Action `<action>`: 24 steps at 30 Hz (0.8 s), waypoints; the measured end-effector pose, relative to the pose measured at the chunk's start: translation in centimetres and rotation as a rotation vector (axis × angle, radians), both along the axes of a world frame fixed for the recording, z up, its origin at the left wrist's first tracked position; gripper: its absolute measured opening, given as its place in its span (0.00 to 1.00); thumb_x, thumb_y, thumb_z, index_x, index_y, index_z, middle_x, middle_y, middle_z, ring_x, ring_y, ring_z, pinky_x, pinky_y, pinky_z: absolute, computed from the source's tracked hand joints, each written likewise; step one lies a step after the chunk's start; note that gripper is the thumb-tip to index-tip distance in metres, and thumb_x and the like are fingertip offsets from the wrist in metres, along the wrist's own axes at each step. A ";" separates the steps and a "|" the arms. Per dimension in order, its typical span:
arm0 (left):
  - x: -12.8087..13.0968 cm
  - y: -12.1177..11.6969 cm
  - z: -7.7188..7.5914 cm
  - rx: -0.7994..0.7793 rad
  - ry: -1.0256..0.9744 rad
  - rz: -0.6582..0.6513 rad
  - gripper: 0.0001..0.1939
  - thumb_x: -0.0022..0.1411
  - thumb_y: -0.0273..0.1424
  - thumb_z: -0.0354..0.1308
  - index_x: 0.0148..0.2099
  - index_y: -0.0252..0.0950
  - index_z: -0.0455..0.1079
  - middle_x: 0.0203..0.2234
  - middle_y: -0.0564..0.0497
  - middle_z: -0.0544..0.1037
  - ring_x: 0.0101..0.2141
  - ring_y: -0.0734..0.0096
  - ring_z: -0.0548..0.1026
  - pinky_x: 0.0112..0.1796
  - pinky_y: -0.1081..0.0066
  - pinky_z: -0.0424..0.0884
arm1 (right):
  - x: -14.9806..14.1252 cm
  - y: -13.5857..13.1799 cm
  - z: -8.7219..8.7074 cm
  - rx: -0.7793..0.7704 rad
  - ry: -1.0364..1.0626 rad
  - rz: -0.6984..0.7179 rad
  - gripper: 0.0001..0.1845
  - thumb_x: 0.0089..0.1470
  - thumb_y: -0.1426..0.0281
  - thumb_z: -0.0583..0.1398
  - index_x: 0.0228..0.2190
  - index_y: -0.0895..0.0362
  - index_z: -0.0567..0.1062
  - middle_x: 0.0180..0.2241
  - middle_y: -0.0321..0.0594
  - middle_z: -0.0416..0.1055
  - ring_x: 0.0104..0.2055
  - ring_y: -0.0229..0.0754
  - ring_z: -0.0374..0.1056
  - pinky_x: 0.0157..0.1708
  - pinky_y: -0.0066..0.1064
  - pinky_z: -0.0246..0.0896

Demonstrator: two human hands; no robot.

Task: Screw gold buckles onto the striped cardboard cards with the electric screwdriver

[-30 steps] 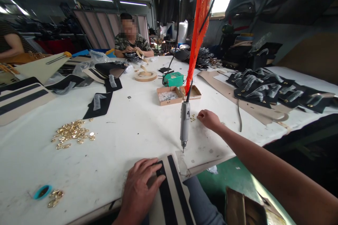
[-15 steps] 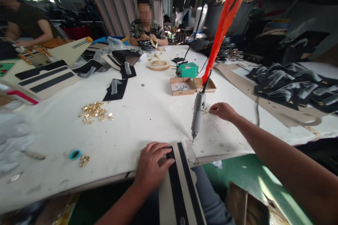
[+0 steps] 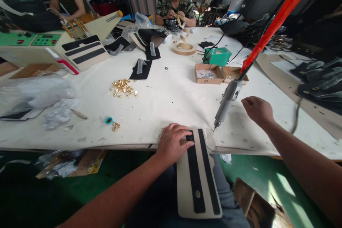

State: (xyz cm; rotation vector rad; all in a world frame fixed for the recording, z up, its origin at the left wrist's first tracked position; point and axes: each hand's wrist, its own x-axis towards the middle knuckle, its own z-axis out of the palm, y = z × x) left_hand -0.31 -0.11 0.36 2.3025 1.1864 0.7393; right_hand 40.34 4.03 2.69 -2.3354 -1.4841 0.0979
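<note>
A flat beige panel (image 3: 192,185) with two black strips rests on my lap, its top end against the table edge. A round metal spot shows low on one strip. My left hand (image 3: 175,142) grips the panel's top end, fingers and thumb over the nearer strip. A grey electric screwdriver (image 3: 227,101) hangs tilted from an orange-wrapped cord, its tip just right of the panel's top, low over the table. Right of the screwdriver, my right hand (image 3: 258,110) is raised over the table with its fingers curled closed. Whatever they hold, if anything, is hidden.
Small cardboard boxes (image 3: 209,74) of tiny parts stand beside a green power unit (image 3: 218,56). Gold hardware (image 3: 123,88) lies in a pile, with a blue ring (image 3: 108,120) nearer. Black pieces (image 3: 320,89) lie at right. A co-worker (image 3: 175,10) sits opposite; another person is at far left.
The view has turned, shifting everything right and upward. My right hand has moved away from the screwdriver, fingers still closed. My left hand stays on the panel.
</note>
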 end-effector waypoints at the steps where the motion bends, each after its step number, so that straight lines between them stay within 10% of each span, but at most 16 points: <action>1: 0.0 0.0 0.0 0.000 -0.003 -0.001 0.16 0.58 0.32 0.77 0.48 0.46 0.83 0.52 0.54 0.85 0.55 0.54 0.75 0.56 0.51 0.70 | -0.7 -1.3 0.4 0.021 0.048 -0.008 0.17 0.64 0.59 0.59 0.41 0.56 0.83 0.36 0.49 0.82 0.37 0.48 0.74 0.35 0.38 0.59; 7: 0.0 -0.1 -0.2 0.016 -0.008 -0.019 0.15 0.59 0.33 0.77 0.49 0.45 0.82 0.52 0.53 0.84 0.56 0.53 0.75 0.55 0.50 0.70 | -10.6 -10.5 1.7 -0.005 0.488 0.290 0.17 0.63 0.52 0.63 0.37 0.53 0.81 0.30 0.39 0.78 0.32 0.45 0.74 0.34 0.34 0.66; 12: 0.0 -0.1 -0.1 0.029 0.001 -0.014 0.16 0.59 0.34 0.77 0.49 0.44 0.82 0.52 0.52 0.84 0.55 0.54 0.75 0.54 0.51 0.70 | -19.1 -10.3 1.3 -0.063 0.618 0.550 0.15 0.68 0.58 0.60 0.34 0.53 0.79 0.31 0.36 0.76 0.33 0.42 0.70 0.35 0.32 0.64; 24: -0.3 -0.3 -0.5 0.018 0.003 -0.028 0.15 0.63 0.36 0.74 0.51 0.45 0.80 0.53 0.52 0.84 0.56 0.53 0.73 0.55 0.50 0.69 | -21.1 -7.8 0.0 -0.103 0.573 0.588 0.07 0.62 0.65 0.62 0.33 0.51 0.80 0.32 0.37 0.79 0.35 0.45 0.74 0.37 0.35 0.65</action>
